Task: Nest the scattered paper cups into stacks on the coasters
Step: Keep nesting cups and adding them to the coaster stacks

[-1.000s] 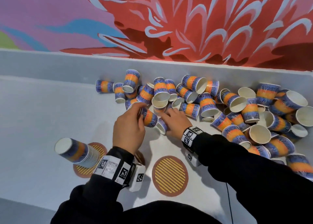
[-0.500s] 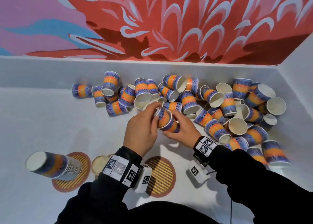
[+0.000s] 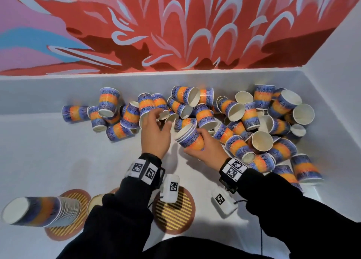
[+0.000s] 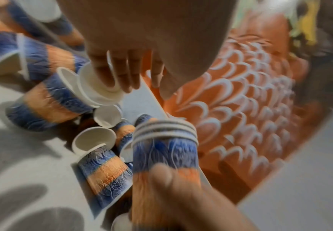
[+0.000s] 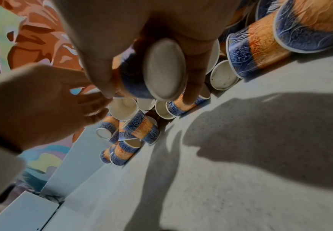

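Blue-and-orange paper cups (image 3: pixel 254 121) lie scattered in a heap along the back of the table. My right hand (image 3: pixel 195 141) grips a short nested stack of cups (image 3: pixel 185 136), tilted with the rims up and to the left. Its rims (image 4: pixel 165 129) and base (image 5: pixel 164 68) show in the wrist views. My left hand (image 3: pixel 162 119) reaches into the heap with straight fingers. Its fingertips (image 4: pixel 110 78) touch the mouth of a lying cup (image 4: pixel 100 87). A tall stack (image 3: pixel 39 209) stands on the left coaster (image 3: pixel 66 231). The right coaster (image 3: pixel 175 213) is bare.
A cup (image 3: pixel 95 202) sits on a middle coaster, mostly hidden by my left sleeve. A low white ledge (image 3: pixel 175 82) under the painted wall bounds the heap behind. A white side wall (image 3: pixel 332 82) closes the right.
My left hand has let go of the cups it was pressing together and moved forward into the heap. My right hand still holds the nested stack, now a little higher.
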Motion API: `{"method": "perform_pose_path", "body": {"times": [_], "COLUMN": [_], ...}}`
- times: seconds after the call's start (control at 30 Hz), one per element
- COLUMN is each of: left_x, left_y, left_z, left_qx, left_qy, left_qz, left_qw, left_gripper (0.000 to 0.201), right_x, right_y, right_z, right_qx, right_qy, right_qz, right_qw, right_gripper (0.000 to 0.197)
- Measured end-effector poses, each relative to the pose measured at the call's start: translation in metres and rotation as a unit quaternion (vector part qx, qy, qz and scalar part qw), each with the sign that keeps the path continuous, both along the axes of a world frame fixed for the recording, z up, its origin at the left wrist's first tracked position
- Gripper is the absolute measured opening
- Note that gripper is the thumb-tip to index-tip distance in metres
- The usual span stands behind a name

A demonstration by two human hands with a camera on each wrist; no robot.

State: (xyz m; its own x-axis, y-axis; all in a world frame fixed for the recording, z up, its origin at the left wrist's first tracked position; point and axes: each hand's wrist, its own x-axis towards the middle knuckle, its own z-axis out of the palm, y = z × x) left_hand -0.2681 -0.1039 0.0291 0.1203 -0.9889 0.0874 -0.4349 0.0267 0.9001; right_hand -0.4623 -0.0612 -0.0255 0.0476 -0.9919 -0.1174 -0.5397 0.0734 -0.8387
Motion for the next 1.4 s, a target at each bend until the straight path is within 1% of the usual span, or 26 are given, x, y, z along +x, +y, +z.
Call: {"method": "perform_pose_path", "body": {"times": [0.1, 0.13, 0.2, 0.27, 0.33, 0.4, 0.43, 0.53, 0.57, 0.6, 0.63, 0.7, 0.8, 0.87, 0.93, 1.0, 1.07, 1.1, 1.13, 1.2, 1.23, 1.27, 1.3, 1.33, 1.37, 1.4], "left_x": [0.001, 0.001, -0.001, -0.001, 0.0, 0.005, 0.01, 0.02, 0.022, 0.022, 0.022, 0.021, 0.019, 0.016, 0.01, 0.0, -0.008, -0.011, -0.013, -0.013, -0.011, -0.008, -0.004, 0.001, 0.007, 0.013], "left_y": [-0.02, -0.025, -0.031, -0.036, -0.039, -0.039, -0.038, -0.027, -0.023, -0.017, -0.013, -0.003, 0.007, 0.015, 0.023, 0.033, 0.04, 0.042, 0.043, 0.04, 0.036, 0.03, 0.022, 0.014, 0.006, 0.0], "left_z": [-0.004, -0.005, -0.006, -0.006, -0.008, -0.008, -0.007, 0.005, 0.011, 0.021, 0.027, 0.041, 0.05, 0.047, 0.038, 0.025, 0.016, 0.014, 0.013, 0.012, 0.01, 0.005, -0.001, -0.009, -0.016, -0.023], "left_qx": [0.073, 0.092, 0.123, 0.123, 0.111, 0.087, 0.056, -0.094, -0.138, -0.172, -0.194, -0.212, -0.189, -0.171, -0.11, -0.049, -0.018, -0.003, 0.014, 0.022, 0.001, -0.028, -0.051, -0.061, -0.056, -0.036], "left_qy": [0.042, 0.069, 0.116, 0.128, 0.125, 0.106, 0.084, 0.028, 0.016, 0.001, -0.017, -0.048, -0.08, -0.113, -0.11, -0.108, -0.114, -0.103, -0.073, -0.006, 0.003, -0.012, -0.047, -0.106, -0.186, -0.269], "left_qz": [0.005, 0.009, 0.018, 0.03, 0.045, 0.073, 0.085, 0.101, 0.091, 0.072, 0.048, 0.0, -0.049, -0.1, -0.177, -0.241, -0.276, -0.286, -0.292, -0.272, -0.237, -0.186, -0.131, -0.083, -0.051, -0.04], "left_qw": [0.996, 0.993, 0.985, 0.984, 0.985, 0.988, 0.991, 0.99, 0.986, 0.983, 0.98, 0.976, 0.977, 0.974, 0.972, 0.963, 0.954, 0.953, 0.953, 0.962, 0.972, 0.982, 0.989, 0.989, 0.98, 0.962], "left_gripper": [0.057, 0.062, 0.07, 0.074, 0.067, 0.059, 0.054, 0.022, 0.021, 0.025, 0.028, 0.026, 0.021, 0.019, 0.019, 0.023, 0.024, 0.024, 0.025, 0.027, 0.026, 0.025, 0.023, 0.022, 0.022, 0.024], "right_x": [-0.001, -0.001, -0.001, -0.002, -0.004, -0.008, -0.009, -0.012, -0.012, -0.013, -0.013, -0.013, -0.012, -0.01, -0.006, -0.002, 0.002, 0.003, 0.003, -0.001, -0.003, -0.005, -0.007, -0.009, -0.011, -0.013], "right_y": [-0.002, -0.002, 0.001, 0.004, 0.006, 0.008, 0.009, 0.012, 0.013, 0.014, 0.015, 0.015, 0.015, 0.017, 0.019, 0.02, 0.024, 0.026, 0.028, 0.031, 0.032, 0.033, 0.033, 0.033, 0.033, 0.033], "right_z": [-0.004, -0.006, -0.007, -0.006, -0.007, -0.009, -0.009, -0.005, -0.002, 0.0, 0.002, 0.006, 0.011, 0.015, 0.018, 0.02, 0.02, 0.019, 0.017, 0.016, 0.016, 0.018, 0.02, 0.021, 0.023, 0.023], "right_qx": [0.006, 0.01, 0.018, 0.022, 0.025, 0.029, 0.032, 0.029, 0.026, 0.022, 0.018, 0.009, -0.011, -0.028, -0.043, -0.052, -0.055, -0.05, -0.044, -0.035, -0.035, -0.037, -0.037, -0.037, -0.039, -0.041], "right_qy": [0.011, 0.003, -0.018, -0.034, -0.035, -0.035, -0.036, -0.028, -0.027, -0.027, -0.032, -0.042, -0.037, -0.039, -0.05, -0.052, -0.054, -0.056, -0.058, -0.066, -0.07, -0.071, -0.074, -0.078, -0.083, -0.088], "right_qz": [-0.003, -0.006, -0.009, -0.011, -0.014, -0.017, -0.018, -0.027, -0.029, -0.03, -0.032, -0.033, -0.034, -0.032, -0.03, -0.03, -0.03, -0.03, -0.031, -0.028, -0.025, -0.023, -0.023, -0.026, -0.03, -0.036], "right_qw": [1.0, 1.0, 1.0, 0.999, 0.999, 0.999, 0.999, 0.999, 0.999, 0.999, 0.999, 0.999, 0.999, 0.998, 0.997, 0.997, 0.997, 0.997, 0.997, 0.997, 0.997, 0.997, 0.996, 0.996, 0.995, 0.995], "right_gripper": [0.087, 0.085, 0.071, 0.061, 0.059, 0.064, 0.064, 0.057, 0.054, 0.054, 0.056, 0.062, 0.063, 0.064, 0.065, 0.065, 0.066, 0.069, 0.073, 0.076, 0.076, 0.076, 0.075, 0.076, 0.077, 0.078]}}
